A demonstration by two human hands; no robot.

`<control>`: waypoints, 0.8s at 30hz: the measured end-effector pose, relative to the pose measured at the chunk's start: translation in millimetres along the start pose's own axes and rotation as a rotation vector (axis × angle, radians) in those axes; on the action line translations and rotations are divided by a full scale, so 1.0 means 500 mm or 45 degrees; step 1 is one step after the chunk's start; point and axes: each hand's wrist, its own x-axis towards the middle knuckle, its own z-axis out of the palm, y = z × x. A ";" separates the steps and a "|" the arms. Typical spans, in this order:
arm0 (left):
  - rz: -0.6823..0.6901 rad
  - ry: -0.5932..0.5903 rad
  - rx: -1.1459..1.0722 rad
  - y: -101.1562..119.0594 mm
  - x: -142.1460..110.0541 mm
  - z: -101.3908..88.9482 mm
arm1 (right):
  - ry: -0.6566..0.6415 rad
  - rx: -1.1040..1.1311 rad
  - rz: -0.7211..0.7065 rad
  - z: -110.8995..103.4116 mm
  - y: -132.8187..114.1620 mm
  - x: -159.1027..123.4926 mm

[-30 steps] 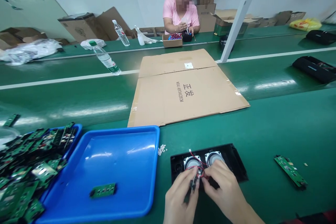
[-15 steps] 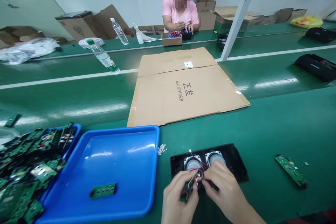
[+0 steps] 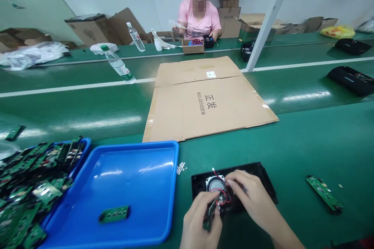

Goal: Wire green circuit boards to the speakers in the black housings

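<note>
A black speaker housing (image 3: 264, 175) lies on the green bench in front of me, with a round silver speaker (image 3: 215, 183) and red wires (image 3: 223, 193) showing inside it. My left hand (image 3: 200, 221) pinches a small green circuit board (image 3: 210, 214) at the housing's near edge. My right hand (image 3: 248, 196) rests over the right part of the housing, fingers curled down onto the wires and covering the second speaker.
A blue tray (image 3: 140, 171) at left holds one small green board (image 3: 114, 214). A second tray heaped with several green boards (image 3: 26, 190) is further left. Another board (image 3: 323, 193) lies at right. Flat cardboard (image 3: 204, 101) lies beyond. A person in pink (image 3: 199, 17) works across the bench.
My right hand has slid up over the right speaker, hiding it. My left hand has dropped slightly toward me with the small board.
</note>
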 end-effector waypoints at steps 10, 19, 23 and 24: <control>0.042 -0.133 0.238 -0.010 -0.008 -0.013 | 0.247 -0.961 -0.090 0.063 0.009 0.043; 0.187 -0.205 0.423 -0.017 0.002 -0.018 | 0.188 -0.565 -0.051 0.031 0.036 -0.009; 0.223 -0.248 0.482 -0.009 0.009 -0.029 | 0.001 -0.519 0.059 0.052 0.027 0.004; 0.193 -0.222 0.491 -0.008 0.008 -0.028 | 0.007 -0.484 0.067 0.052 0.024 0.007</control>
